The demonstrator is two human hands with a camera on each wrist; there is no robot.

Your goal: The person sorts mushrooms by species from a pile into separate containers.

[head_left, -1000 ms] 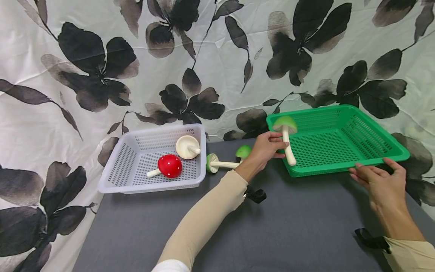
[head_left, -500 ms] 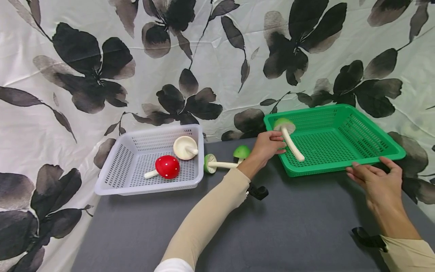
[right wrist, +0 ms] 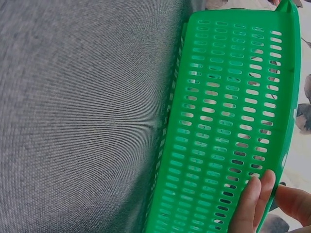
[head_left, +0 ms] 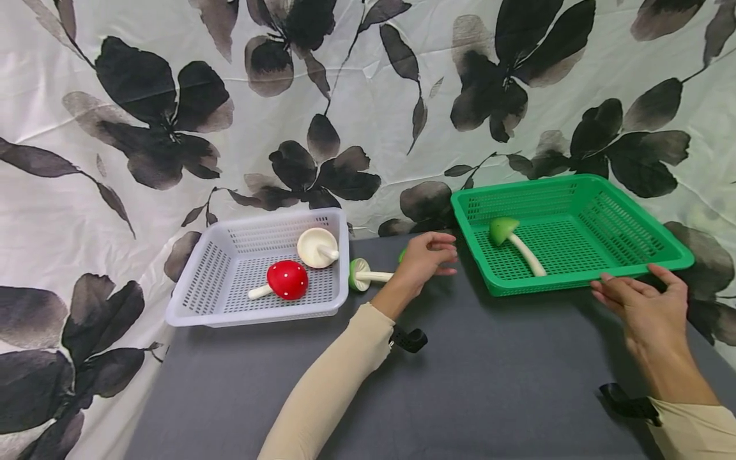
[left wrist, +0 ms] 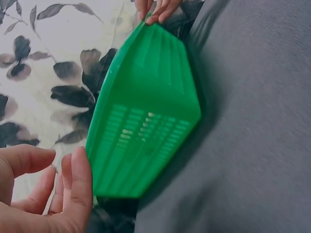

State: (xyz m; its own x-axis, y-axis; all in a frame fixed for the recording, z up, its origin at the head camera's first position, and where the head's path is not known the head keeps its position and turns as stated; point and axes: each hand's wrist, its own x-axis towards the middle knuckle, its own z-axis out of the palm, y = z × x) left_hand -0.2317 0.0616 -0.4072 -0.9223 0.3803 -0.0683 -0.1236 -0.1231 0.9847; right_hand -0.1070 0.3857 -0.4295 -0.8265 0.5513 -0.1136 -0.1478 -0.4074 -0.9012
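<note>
A green-capped toy mushroom [head_left: 523, 250] lies in the left part of the green basket [head_left: 586, 281]. My left hand [head_left: 427, 263] is just left of that basket, apart from its rim, with loose fingers and nothing held; the left wrist view shows the same hand [left wrist: 53, 189] beside the basket's end wall. At the basket's front right corner my right hand [head_left: 650, 313] grips the rim, fingers against the outer wall and thumb [right wrist: 292, 201] over the edge. Another green-capped mushroom [head_left: 363, 276] lies on the table; a further green cap [head_left: 402, 255] is mostly hidden behind my left hand.
To the left stands a white basket [head_left: 253, 317]. In it lie a red spotted mushroom [head_left: 286, 281] and a cream mushroom [head_left: 317, 248]. Behind the grey table [head_left: 460, 383] hangs a floral cloth [head_left: 391, 96].
My left hand has let go of the green-capped mushroom, which now lies in the green basket, and has moved left out over the table. My right hand stays on the rim.
</note>
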